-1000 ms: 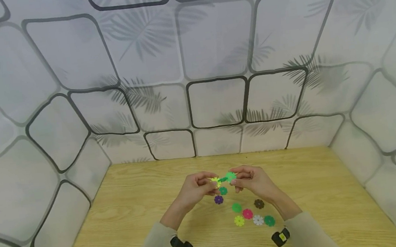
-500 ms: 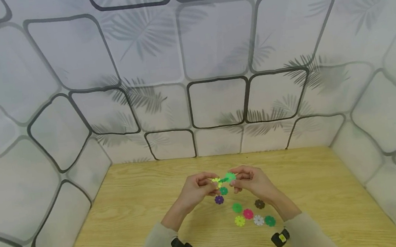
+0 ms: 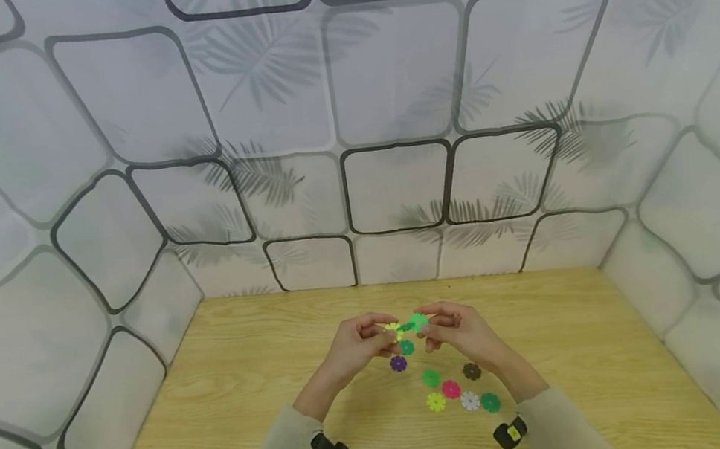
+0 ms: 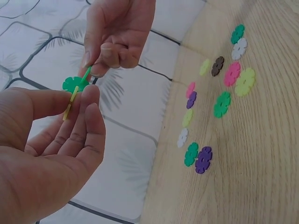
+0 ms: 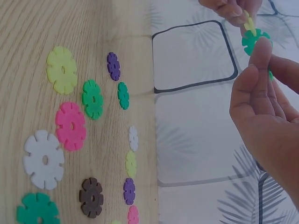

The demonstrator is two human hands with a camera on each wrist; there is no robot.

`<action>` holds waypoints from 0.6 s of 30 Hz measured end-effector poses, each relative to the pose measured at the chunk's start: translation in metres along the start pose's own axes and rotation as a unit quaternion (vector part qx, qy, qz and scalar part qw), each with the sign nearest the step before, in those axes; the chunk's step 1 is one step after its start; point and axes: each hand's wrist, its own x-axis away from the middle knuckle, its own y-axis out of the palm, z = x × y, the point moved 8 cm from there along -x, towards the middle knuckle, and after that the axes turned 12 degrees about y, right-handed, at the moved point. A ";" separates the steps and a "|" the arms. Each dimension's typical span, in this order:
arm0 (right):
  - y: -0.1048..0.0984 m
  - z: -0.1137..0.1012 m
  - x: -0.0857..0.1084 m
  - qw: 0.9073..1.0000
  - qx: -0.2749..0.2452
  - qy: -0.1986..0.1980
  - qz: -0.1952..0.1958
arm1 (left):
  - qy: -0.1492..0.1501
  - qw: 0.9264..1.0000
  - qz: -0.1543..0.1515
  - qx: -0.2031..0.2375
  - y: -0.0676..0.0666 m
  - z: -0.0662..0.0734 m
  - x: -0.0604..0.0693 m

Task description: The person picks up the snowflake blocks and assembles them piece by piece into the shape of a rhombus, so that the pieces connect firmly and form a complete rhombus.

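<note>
Above the table, my left hand (image 3: 356,343) pinches a yellow snowflake-shaped interlocking disc (image 3: 392,333) between thumb and fingers. My right hand (image 3: 462,328) pinches a bright green interlocking disc (image 3: 419,321). Between them sits a darker green interlocking disc (image 4: 73,84), crossing the yellow one, which stands edge-on in the left wrist view. The bright green disc (image 4: 87,74) meets the other side of that middle disc, so the three form a short chain. In the right wrist view my right fingertips cover much of the bright green disc; how deep the notches sit cannot be made out.
Loose discs lie flat on the wooden table (image 3: 252,387): purple (image 4: 203,159), green (image 4: 222,104), pink (image 5: 71,126), white (image 5: 44,159), brown (image 5: 91,197) and yellow (image 5: 62,70) among them. Patterned fabric walls (image 3: 396,190) stand behind the table and at both sides.
Both hands stay almost in place with the discs between them. The bright green disc in my right hand has shifted very slightly left, toward the yellow one.
</note>
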 end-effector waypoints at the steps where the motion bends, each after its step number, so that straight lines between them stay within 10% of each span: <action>1: 0.000 0.000 0.000 1.000 0.001 0.000 0.001 | -0.002 1.000 0.001 -0.002 0.000 0.000 0.000; 18: 0.007 0.002 -0.001 0.999 0.027 -0.004 -0.016 | -0.019 0.999 -0.023 -0.014 0.012 0.003 -0.002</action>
